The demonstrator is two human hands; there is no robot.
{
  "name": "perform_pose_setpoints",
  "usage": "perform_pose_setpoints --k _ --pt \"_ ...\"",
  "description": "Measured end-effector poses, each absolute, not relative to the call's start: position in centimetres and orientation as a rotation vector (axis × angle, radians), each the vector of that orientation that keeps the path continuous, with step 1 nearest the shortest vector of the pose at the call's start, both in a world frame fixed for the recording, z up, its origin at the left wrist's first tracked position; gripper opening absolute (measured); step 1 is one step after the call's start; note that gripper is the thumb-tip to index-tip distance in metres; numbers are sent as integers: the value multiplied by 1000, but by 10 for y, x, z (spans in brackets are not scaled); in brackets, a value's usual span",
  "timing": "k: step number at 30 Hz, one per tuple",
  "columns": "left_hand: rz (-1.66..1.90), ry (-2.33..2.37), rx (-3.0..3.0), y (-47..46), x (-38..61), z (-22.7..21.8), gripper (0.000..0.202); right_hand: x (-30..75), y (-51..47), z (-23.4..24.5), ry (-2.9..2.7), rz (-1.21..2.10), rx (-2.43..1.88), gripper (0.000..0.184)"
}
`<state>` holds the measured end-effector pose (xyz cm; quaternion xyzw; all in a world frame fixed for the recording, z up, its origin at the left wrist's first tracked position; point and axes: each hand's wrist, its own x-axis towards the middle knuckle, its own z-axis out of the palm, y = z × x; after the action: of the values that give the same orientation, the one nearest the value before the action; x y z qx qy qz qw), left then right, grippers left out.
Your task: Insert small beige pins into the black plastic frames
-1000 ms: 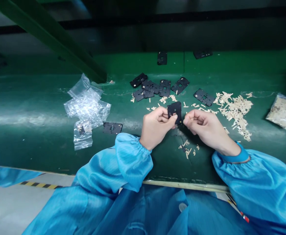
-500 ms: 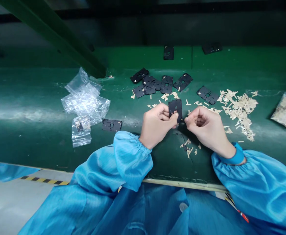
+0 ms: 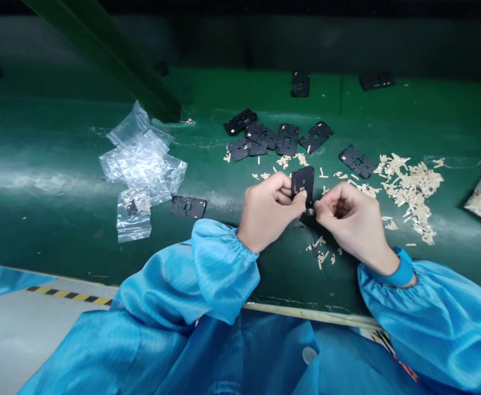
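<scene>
Two sleeves: blue elasticated cuffs, left sleeve (image 3: 224, 269) and right sleeve (image 3: 425, 307), resting at the near edge of the green bench (image 3: 273, 280).
Hands: bare left hand (image 3: 267, 213) and right hand (image 3: 350, 219), close together, fingertips almost meeting.
Part: black die-cut plate (image 3: 302, 184), held up between the hands, long axis near upright, closer to the left hand.
Left fingers (image 3: 296, 197): pinching the plate's lower edge.
Right fingers (image 3: 322, 207): bunched together at the plate's lower right corner; can't tell if they grip it.
Below hands: beige strips (image 3: 322, 249), scattered on the bench.
Beyond: loose black die-cut plates (image 3: 287, 140), beige strip pile (image 3: 409, 192), clear plastic bags (image 3: 141, 170).
</scene>
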<state>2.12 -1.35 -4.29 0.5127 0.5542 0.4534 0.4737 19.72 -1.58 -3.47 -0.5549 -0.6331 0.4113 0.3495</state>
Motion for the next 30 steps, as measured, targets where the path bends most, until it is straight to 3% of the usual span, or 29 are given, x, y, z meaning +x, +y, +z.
perform_pose_setpoints --k 18,30 --pt "1131 1309 1194 -13 22 -43 24 199 -12 -26 -1553 1272 -1399 14" --pt "1130 1257 1101 -10 23 -34 28 200 -10 -24 -1534 1294 -1414 23"
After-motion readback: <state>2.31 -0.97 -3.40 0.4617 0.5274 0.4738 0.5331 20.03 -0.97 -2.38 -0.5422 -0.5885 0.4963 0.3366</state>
